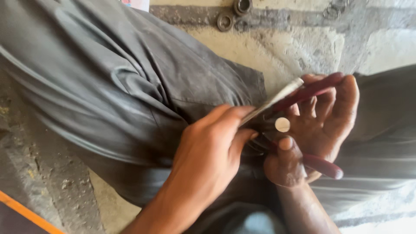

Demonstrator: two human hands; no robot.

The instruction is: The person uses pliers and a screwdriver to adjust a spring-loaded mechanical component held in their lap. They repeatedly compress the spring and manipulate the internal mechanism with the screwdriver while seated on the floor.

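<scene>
Nearest to us, our left hand (208,151) is closed in a pinch, thumb and forefinger gripping the lower end of a flat silvery metal strip (274,100). The strip runs up and to the right, slanted, its pale squared tip ending just beside the red handle above our right hand (323,125). That hand is half curled around red-handled pliers (316,91): one handle crosses the fingertips, the other (323,166) pokes out below the palm. The pliers' jaws are hidden behind both hands; we cannot tell what they bite. A small pale round disc (282,125) shows between thumb and fingers. All this sits over grey trousers (130,86). On the concrete floor (281,47) beyond lie dark metal rings (225,21), and a white-and-red packet corner (136,3) at the top edge.
</scene>
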